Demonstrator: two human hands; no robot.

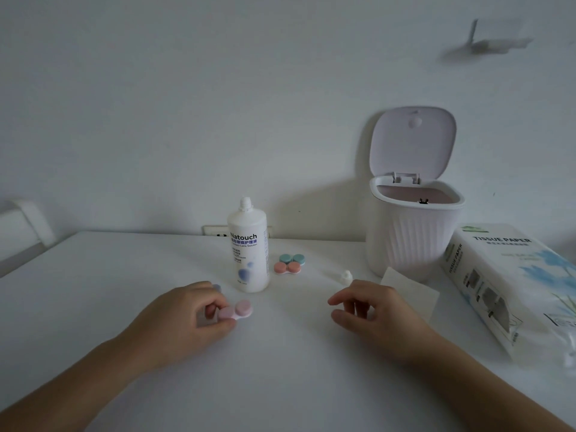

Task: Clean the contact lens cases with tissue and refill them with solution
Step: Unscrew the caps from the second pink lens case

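Observation:
My left hand (190, 316) pinches a pink lens case (237, 310) that lies on the white table, thumb and fingers around its left cap. A white solution bottle (249, 254) stands just behind it with its cap off. The small white cap (346, 277) lies to the right on the table. Two more cases, one teal (292, 259) and one orange (287, 268), lie beside the bottle. My right hand (371, 310) hovers over the table, fingers loosely curled, holding nothing. A flat tissue (417, 294) lies partly under it.
A small ribbed bin (411, 238) with its lid up stands at the back right. A pack of tissue paper (511, 285) lies on the right edge. A wall socket (215, 231) sits behind the bottle. The table (249, 385) meets the wall.

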